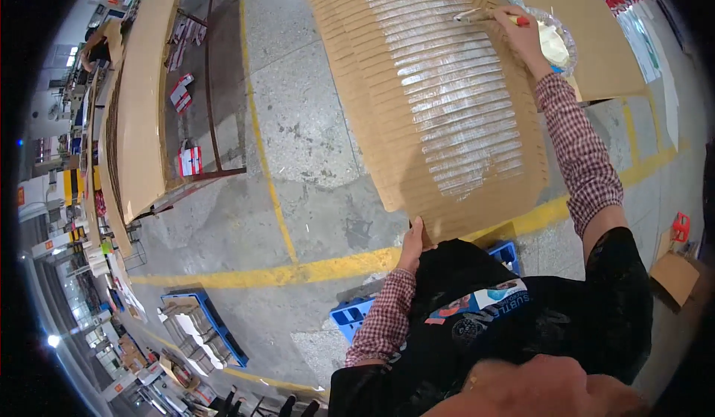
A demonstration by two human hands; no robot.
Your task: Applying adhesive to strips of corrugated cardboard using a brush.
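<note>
A row of overlapping brown cardboard sheets (357, 112) runs away from me, each one set back from the one below. Wet, shiny white glue (454, 97) coats the band of exposed strips along their middle. My right hand (521, 33) is closed round a paintbrush (469, 16) at the far right of the row, with the bristles over the strips. Right beside that hand stands a plastic-lined bowl (572, 53) of thick white paste (553, 43). Close to my body, my left hand (412, 246) grips the near left corner of the cardboard, thumb on top.
A long table topped with brown board (145, 97) stands to the left, small red-and-white packs (190, 161) under it. Blue pallets (351, 317) lie near my legs and at lower left. Yellow lines (335, 264) cross the concrete floor. Someone (100, 45) is at the far left.
</note>
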